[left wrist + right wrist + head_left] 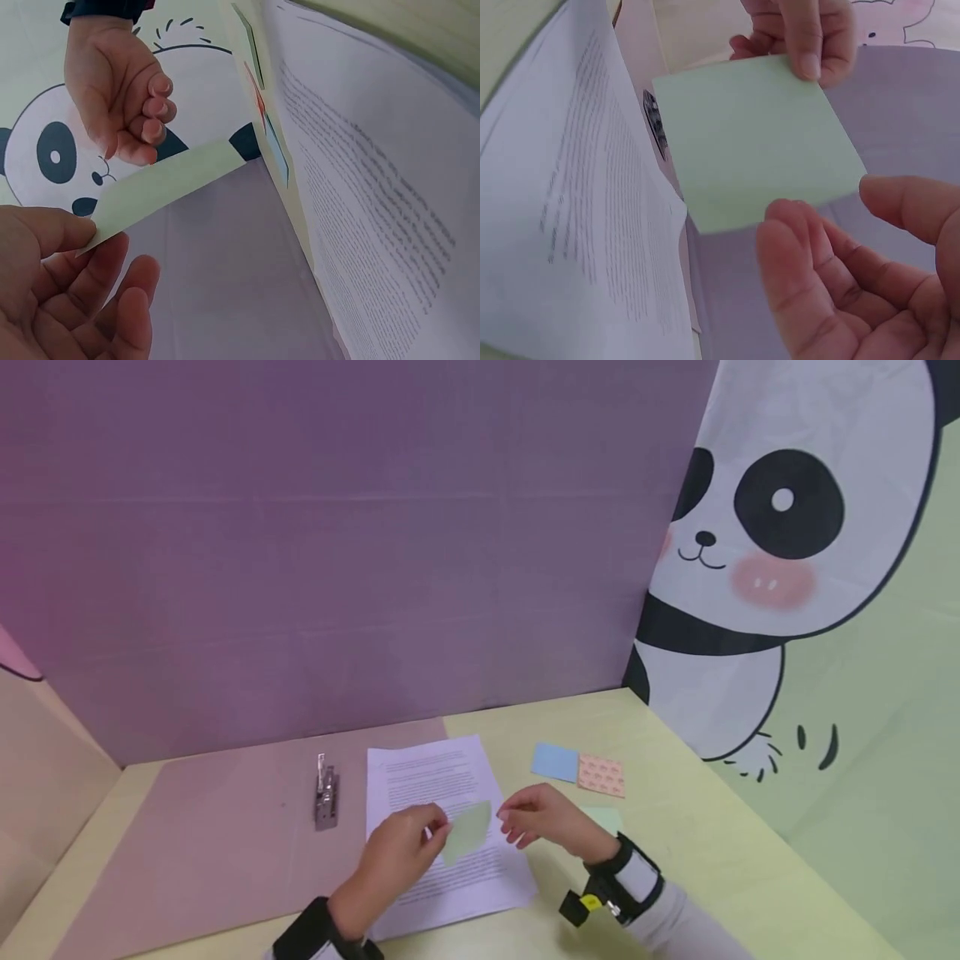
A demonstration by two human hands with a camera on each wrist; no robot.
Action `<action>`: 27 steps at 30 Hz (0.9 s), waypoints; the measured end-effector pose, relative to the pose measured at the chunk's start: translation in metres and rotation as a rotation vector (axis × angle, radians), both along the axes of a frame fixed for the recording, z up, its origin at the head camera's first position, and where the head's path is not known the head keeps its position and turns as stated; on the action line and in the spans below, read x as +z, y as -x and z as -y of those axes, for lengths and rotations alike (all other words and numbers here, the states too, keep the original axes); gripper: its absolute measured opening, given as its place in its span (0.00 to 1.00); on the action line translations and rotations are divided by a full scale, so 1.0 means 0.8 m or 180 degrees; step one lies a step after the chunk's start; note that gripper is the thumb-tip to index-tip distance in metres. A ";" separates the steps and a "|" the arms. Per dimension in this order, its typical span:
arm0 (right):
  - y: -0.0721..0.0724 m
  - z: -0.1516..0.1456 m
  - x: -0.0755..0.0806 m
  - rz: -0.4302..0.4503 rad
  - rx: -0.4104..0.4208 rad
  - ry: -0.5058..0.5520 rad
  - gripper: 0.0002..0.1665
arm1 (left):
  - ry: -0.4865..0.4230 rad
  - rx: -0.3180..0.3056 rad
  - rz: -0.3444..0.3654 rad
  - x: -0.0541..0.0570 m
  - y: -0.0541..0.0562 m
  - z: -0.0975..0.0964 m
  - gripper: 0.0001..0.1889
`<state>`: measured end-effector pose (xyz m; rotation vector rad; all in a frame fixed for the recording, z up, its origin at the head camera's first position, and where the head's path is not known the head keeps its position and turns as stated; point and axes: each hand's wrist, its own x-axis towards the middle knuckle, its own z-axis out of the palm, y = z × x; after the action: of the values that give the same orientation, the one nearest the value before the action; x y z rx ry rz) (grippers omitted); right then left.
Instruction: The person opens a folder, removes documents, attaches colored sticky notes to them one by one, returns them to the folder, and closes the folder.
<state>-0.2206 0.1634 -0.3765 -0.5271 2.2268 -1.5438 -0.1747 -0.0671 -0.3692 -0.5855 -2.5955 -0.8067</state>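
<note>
My left hand (402, 847) pinches a pale green sticky note (468, 833) by one corner between thumb and forefinger. The square note is held up over printed paper sheets (427, 777). Just right of the note is my right hand (557, 820), its fingers loosely bent and thumb apart from them. In the right wrist view, the right thumb (900, 206) and fingers lie close to the note's near edge; whether they touch it I cannot tell. The left wrist view shows the note nearly edge-on, below the right hand (120, 90).
A metal stapler-like tool (326, 795) lies on the pink mat (247, 835) left of the sheets. To the right are a blue sticky pad (555, 762), a patterned orange one (601, 775) and a green one (604, 817), partly hidden by my right hand.
</note>
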 end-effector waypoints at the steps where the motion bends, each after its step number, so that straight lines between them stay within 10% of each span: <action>1: -0.001 0.004 0.000 0.0015 0.0024 0.0002 0.17 | 0.0004 -0.0020 -0.0008 0.000 0.000 -0.001 0.03; 27: -0.008 0.042 -0.007 0.0103 -0.0025 0.0072 0.14 | 0.0200 -0.0661 0.0196 -0.005 -0.011 -0.012 0.04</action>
<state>-0.2140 0.1299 -0.3823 -0.4969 2.1923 -1.5721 -0.1657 -0.0571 -0.3729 -0.8735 -2.6547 -0.8203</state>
